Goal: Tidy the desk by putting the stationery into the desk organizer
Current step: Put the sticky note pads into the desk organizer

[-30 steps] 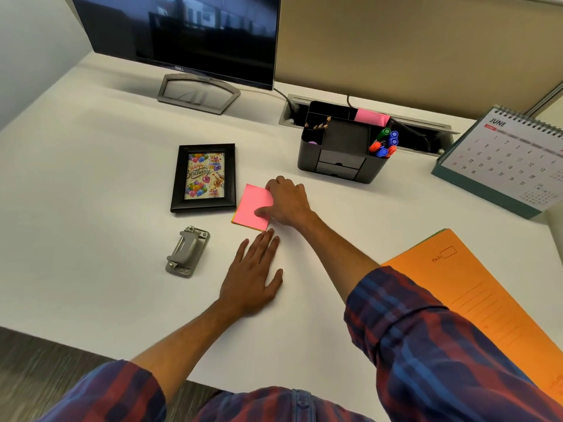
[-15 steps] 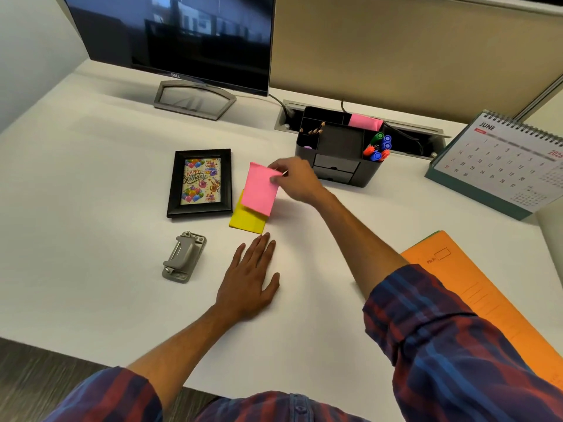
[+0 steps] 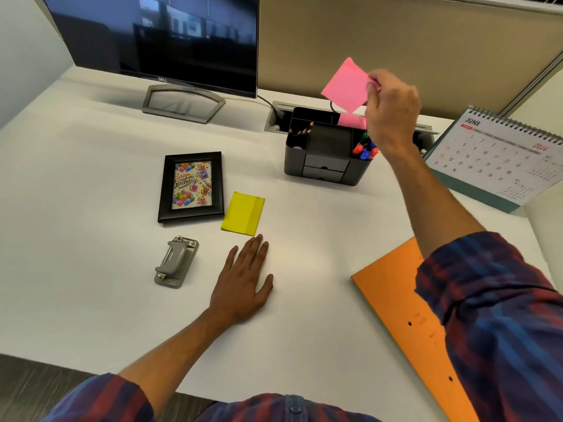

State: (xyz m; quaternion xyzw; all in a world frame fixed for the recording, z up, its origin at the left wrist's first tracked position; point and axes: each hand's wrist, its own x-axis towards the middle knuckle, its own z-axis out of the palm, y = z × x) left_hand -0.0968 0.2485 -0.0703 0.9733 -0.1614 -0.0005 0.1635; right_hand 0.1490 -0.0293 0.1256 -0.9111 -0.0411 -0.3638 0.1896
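fingers of the right hand [image 3: 391,115] pinch a pink sticky pad [image 3: 345,86] in the air above the desk organizer [image 3: 327,153]. left hand [image 3: 243,284] rests flat, fingers straight and together, at 6 o'clock of the yellow sticky pad [image 3: 243,214] on the desk [image 3: 91,178].

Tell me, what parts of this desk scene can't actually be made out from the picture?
All in the head view:
- Right side of the desk organizer: the right hand covers it.
- Markers: partly behind that hand, so there is no counting them.
- Pink sticky pad: blurred, any writing unreadable.
- Orange folder: partly under the sleeve, its far end hidden.
- Calendar: cut by the right edge, small dates illegible.
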